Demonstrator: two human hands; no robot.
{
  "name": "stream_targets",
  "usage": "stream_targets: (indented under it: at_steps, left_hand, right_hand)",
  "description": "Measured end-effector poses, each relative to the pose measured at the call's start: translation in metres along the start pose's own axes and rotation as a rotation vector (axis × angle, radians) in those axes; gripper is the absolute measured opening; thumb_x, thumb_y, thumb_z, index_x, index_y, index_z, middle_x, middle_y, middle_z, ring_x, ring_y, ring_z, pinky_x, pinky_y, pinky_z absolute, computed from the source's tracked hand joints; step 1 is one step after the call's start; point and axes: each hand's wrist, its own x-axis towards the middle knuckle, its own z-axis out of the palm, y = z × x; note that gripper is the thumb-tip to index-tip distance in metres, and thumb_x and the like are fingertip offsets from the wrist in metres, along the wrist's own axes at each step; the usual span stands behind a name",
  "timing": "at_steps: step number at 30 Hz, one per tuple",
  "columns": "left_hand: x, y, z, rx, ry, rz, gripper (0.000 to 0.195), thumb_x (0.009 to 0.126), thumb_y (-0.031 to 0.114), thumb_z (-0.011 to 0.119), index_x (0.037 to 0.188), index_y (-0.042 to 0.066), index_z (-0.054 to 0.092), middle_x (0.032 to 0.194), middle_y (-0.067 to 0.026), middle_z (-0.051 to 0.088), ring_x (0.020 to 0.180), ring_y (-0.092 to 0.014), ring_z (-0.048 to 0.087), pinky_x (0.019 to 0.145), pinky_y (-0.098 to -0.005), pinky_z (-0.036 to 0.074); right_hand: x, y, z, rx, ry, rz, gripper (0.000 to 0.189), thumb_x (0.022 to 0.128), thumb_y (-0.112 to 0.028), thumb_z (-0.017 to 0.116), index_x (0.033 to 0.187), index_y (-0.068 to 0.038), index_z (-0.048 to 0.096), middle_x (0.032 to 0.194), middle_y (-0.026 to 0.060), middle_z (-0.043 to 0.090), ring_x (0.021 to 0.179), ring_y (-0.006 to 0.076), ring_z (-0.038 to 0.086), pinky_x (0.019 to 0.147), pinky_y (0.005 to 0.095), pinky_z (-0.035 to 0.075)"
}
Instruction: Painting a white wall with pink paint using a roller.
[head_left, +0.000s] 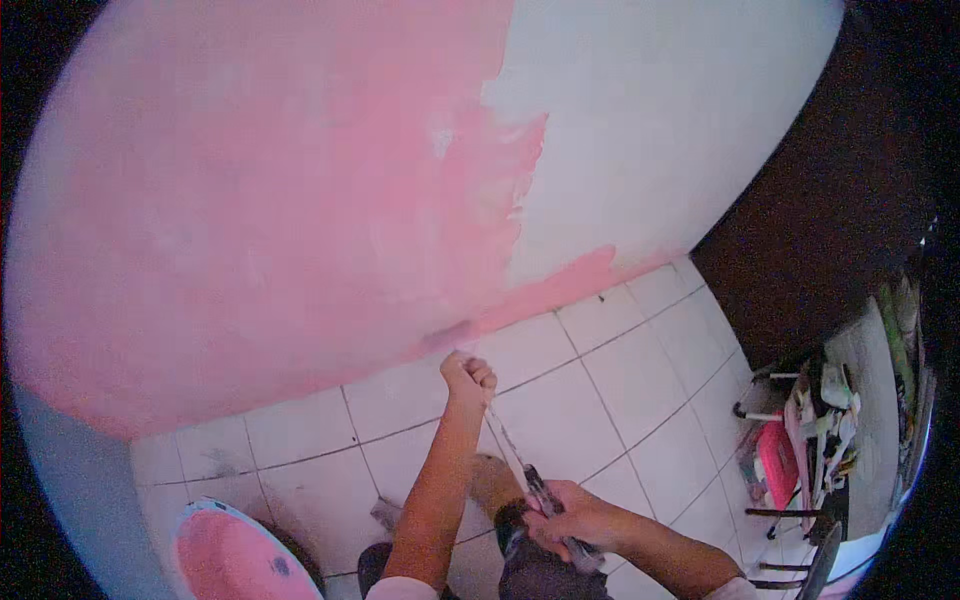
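My left hand (469, 377) is closed around the upper shaft of a long-handled paint tool, just behind its blurred head. The head, which looks like a paint roller (448, 336), meets the foot of the wall. Lower down, my right hand (574, 514) grips the dark handle (541, 486), and the thin pole (508, 435) slants between both hands. Pink paint (300, 210) covers the left and middle of the wall, with a ragged edge. White wall surface (637, 135) shows at the right, above a pink strip (562, 291) along the floor.
A wide container of pink paint (240, 559) stands on the floor at lower left. My foot (495, 480) rests on white tiles (592, 405). To the right are a dark panel (810, 195), a cluttered rack with a pink item (777, 465), and a dark chair-like frame (821, 562).
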Motion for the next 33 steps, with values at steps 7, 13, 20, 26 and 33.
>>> stream_targets:
  at_steps: [7,13,20,26,33]
  left_hand:
    - [0.007,0.002,0.000,-0.232,0.035,-0.038,0.027,0.068,0.025,0.050,0.055,0.017,0.028,0.047,0.0060,0.026,0.034,-0.008,0.018,0.034,-0.0214,0.014]
    - [-0.001,0.007,-0.004,-0.138,-0.064,-0.087,0.032,0.071,0.034,0.049,0.054,0.017,0.028,0.047,0.0050,0.024,0.035,-0.009,0.021,0.034,-0.0221,0.017]
    - [0.014,0.011,-0.031,-0.085,-0.134,-0.042,0.030,0.066,0.028,0.050,0.050,0.018,0.026,0.044,0.0046,0.026,0.033,-0.011,0.021,0.033,-0.0252,0.015]
    - [-0.039,0.030,-0.013,-0.213,-0.131,-0.051,0.026,0.068,0.028,0.048,0.054,0.017,0.029,0.048,0.0038,0.028,0.035,-0.010,0.023,0.034,-0.0266,0.018]
    - [-0.052,0.021,-0.025,-0.065,-0.108,-0.069,0.030,0.074,0.030,0.046,0.054,0.017,0.028,0.046,0.0036,0.025,0.035,-0.011,0.024,0.034,-0.0271,0.018]
  right_hand:
    - [0.009,-0.021,0.006,-0.026,0.131,-0.004,0.025,0.078,-0.010,0.064,0.083,-0.005,0.040,0.062,0.0041,0.050,0.045,0.0115,0.051,0.039,0.0241,0.042]
    - [-0.008,-0.027,0.018,0.061,0.074,0.082,0.023,0.081,-0.014,0.060,0.087,-0.005,0.040,0.062,0.0038,0.050,0.044,0.0113,0.048,0.037,0.0213,0.038]
    - [0.028,0.014,-0.006,-0.113,-0.013,-0.033,0.018,0.077,-0.006,0.059,0.080,-0.005,0.041,0.061,0.0048,0.050,0.043,0.0125,0.048,0.041,0.0244,0.037]
    - [-0.032,-0.008,0.010,0.013,-0.054,0.052,0.020,0.078,-0.006,0.060,0.084,-0.006,0.041,0.059,0.0009,0.043,0.042,0.0105,0.045,0.040,0.0244,0.034]
    - [-0.033,-0.036,0.042,-0.132,0.066,0.120,0.020,0.080,-0.019,0.061,0.076,-0.005,0.047,0.057,0.0038,0.048,0.043,0.0113,0.048,0.041,0.0241,0.036]
